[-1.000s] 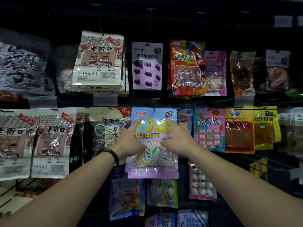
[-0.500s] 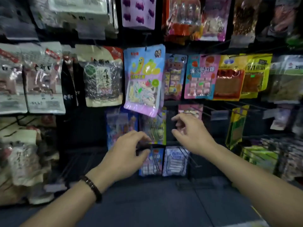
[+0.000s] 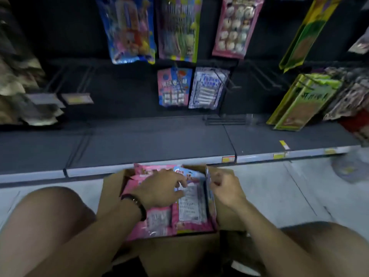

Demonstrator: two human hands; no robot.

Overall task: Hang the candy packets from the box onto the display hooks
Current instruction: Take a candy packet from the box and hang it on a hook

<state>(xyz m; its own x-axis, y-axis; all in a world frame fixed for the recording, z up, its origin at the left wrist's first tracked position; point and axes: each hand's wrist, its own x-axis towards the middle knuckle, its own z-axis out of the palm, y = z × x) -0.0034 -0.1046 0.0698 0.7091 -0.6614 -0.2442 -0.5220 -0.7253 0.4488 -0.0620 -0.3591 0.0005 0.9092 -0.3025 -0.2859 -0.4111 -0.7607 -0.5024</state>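
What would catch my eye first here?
The left hand and right hand are down in a cardboard box of pink candy packets at bottom centre. Above, bright packets hang against a dark display wall.

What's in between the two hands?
In the head view, a pink candy packet lies between the left hand and right hand, inside the cardboard box.

Dark shelf base (image 3: 139,144), pale floor (image 3: 279,186), yellow price label (image 3: 279,155) on the shelf's front edge, tag holder (image 3: 76,98)
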